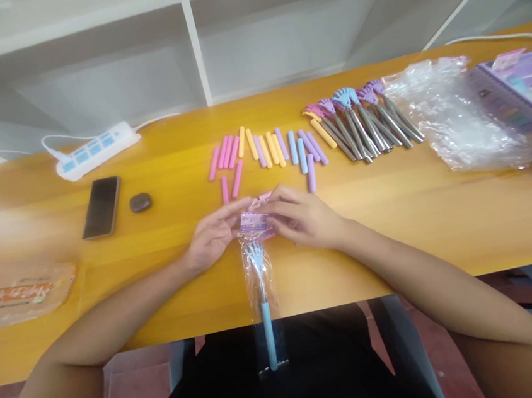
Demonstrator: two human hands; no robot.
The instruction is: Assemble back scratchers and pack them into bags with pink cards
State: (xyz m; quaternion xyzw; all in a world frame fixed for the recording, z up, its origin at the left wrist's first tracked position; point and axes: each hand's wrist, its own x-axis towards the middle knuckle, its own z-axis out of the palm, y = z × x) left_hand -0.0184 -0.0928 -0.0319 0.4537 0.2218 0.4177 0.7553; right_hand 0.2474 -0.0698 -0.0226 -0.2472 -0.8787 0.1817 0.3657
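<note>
A light-blue back scratcher (268, 331) lies inside a clear plastic bag (269, 268), its hand-shaped head uppermost and its handle hanging over the table's front edge. Across the top of the bag sits a small purple header card (250, 221). My right hand (299, 214) pinches this card from the right, fingers bent over it. From the left, my left hand (215, 235) grips the card's edge and the bag top, its fingers fairly straight. A pink-edged piece shows partly behind the fingers.
Pink, yellow, purple and blue handle tubes (268, 150) lie beyond my hands. To their right are several metal back scratchers (365, 125), plastic bags (457, 122) and a purple printed sheet (507, 104). A phone (101, 207), dark case (141, 202) and power strip (98, 152) lie left.
</note>
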